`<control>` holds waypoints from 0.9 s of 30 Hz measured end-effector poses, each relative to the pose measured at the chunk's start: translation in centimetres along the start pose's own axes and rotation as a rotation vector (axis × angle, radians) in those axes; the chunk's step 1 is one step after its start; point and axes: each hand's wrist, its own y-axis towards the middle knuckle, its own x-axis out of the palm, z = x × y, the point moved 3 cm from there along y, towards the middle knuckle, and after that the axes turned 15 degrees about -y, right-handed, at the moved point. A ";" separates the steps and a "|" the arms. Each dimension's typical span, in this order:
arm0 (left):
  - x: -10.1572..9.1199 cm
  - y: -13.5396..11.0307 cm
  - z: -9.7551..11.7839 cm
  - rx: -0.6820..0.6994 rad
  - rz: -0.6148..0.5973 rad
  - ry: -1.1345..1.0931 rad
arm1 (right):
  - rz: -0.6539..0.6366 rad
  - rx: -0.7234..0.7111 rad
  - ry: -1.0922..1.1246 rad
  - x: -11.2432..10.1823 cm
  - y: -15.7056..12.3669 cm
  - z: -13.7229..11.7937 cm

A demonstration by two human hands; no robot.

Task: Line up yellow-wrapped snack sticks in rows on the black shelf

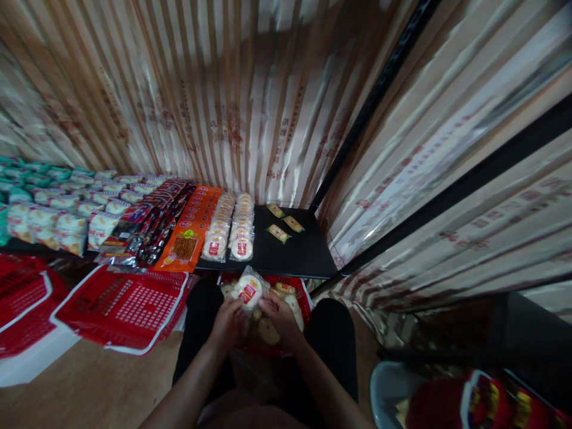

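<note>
A clear packet of round white crackers [248,288] with a red label is held above a red basket [307,293] between my knees. My left hand [229,320] is closed on the packet's left side. My right hand [279,314] pinches at its lower right edge. In the basket under my hands lie more pale round packets [269,331] and a small yellow packet [285,288]. Just beyond, on a black shelf [292,256], two rows of similar cracker packets [242,245] stand upright.
Three small yellow-green packets [279,233] lie on the shelf's right part. Left of the crackers are orange snack bags [188,226], dark bags [156,217] and white bags [71,231]. An upright red basket [120,304] stands lower left. A black post [357,134] rises at the shelf's right end.
</note>
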 end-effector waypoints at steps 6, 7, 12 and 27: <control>-0.9 0.7 -1.1 0.016 -0.069 0.205 | 0.036 0.068 0.232 1.1 -0.2 -0.3; -1.2 0.9 -0.9 0.034 -0.041 0.256 | 0.055 0.070 0.241 1.1 0.0 -0.4; -1.5 2.0 1.2 0.352 0.165 0.580 | 0.076 -0.004 0.240 1.2 2.9 -1.1; 1.9 5.7 3.0 0.993 -0.110 1.480 | 0.118 -0.024 -0.404 1.3 10.6 -4.9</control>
